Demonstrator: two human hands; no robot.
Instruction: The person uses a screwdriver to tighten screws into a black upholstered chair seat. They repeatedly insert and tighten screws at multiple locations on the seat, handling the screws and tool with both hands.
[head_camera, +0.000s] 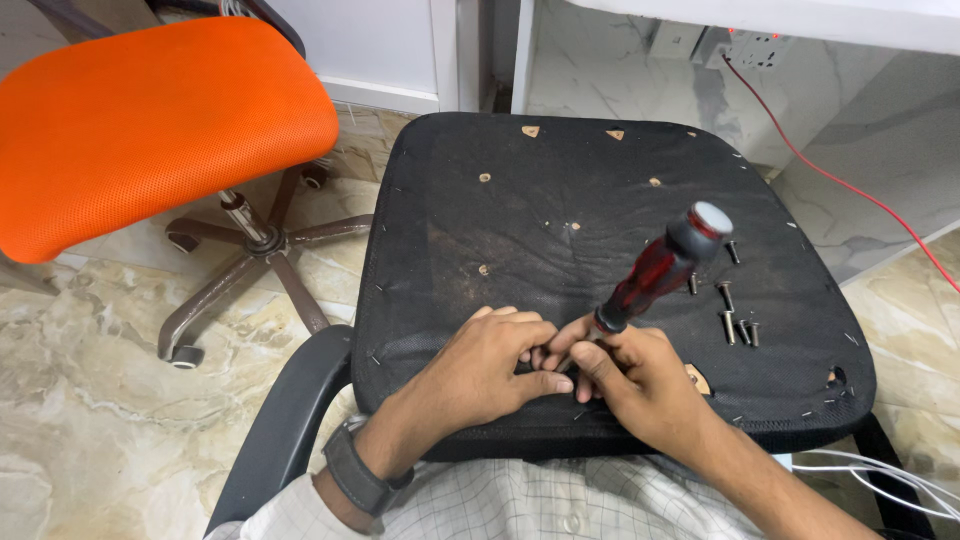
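An upturned black chair seat, fabric-covered on its underside, lies before me with small holes and staples in it. My right hand grips the shaft end of a screwdriver with a red and black handle, tilted up to the right, its tip hidden under my fingers near the seat's front edge. My left hand presses down beside the tip, its fingers touching the right hand. A dark watch sits on my left wrist. Several loose screws lie on the seat to the right of the handle.
An orange office chair on a brown wheeled base stands at the left on a marble floor. A black armrest curves at lower left. A red wire runs from a wall socket at the top right; white cables lie at lower right.
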